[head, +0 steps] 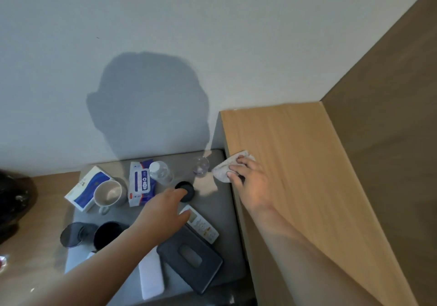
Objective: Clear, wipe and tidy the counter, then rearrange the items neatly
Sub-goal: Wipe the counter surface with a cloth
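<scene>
Nearest on the grey surface point(214, 202) lie a white slab point(151, 276) and a dark tissue box point(189, 257) side by side, with a white remote control point(204, 226) just beyond the box. To their left stand a black cup point(107, 233) and a smoky glass point(72, 234). The left hand point(165, 208) reaches across the middle of the surface over the near end of the remote, its fingers point(176, 193) straight and released, gripping nothing. Their tips meet the near rim of a small black round object point(186, 190), though the blur makes it hard to say whether they truly touch it. Farther right, the right hand point(251, 184) rests at the left edge of the raised wooden top point(295, 163). Its fingers point(236, 169) are bent over a pale crumpled cloth point(224, 167) and grasp it there. The cloth bunches out past the fingertips, part on the wood and part hanging over the grey surface. Behind the left hand stand a grey mug point(110, 193), a blue and white box point(82, 188), a pack of wipes point(139, 182), a clear bottle point(162, 172) and a clear tumbler point(201, 166). Farthest back, the white wall point(236, 33) carries a head-shaped shadow point(151, 107).
</scene>
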Demonstrator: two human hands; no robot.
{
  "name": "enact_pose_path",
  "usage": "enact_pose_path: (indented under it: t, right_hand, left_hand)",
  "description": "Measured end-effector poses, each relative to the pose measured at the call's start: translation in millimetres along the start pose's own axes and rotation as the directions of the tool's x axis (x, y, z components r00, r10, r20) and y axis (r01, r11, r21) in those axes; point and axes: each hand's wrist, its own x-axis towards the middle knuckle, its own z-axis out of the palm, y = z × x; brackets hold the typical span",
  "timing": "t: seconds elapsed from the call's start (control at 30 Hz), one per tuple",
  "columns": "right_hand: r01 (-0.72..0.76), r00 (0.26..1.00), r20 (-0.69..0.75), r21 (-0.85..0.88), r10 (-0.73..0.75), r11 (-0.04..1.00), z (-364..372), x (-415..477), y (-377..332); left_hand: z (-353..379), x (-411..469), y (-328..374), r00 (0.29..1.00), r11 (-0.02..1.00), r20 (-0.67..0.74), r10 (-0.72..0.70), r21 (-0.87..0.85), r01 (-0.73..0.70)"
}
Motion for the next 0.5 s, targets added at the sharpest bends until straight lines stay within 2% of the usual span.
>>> enact_pose_path:
  t: [0.17,0.5]
  right_hand:
    - [-0.110,0.993,-0.036,0.043,0.111,0.993,1,-61,-1]
    - [-0.229,0.963,-0.140,0.026,0.230,0.973,-3,-182,1]
  left_hand:
    - [2,-16,0,0.997,0.998,0.011,0.070,0.004,-0.070]
    - [18,-43,-2,0.975,0.970,0.065,0.213,0.103,-0.219]
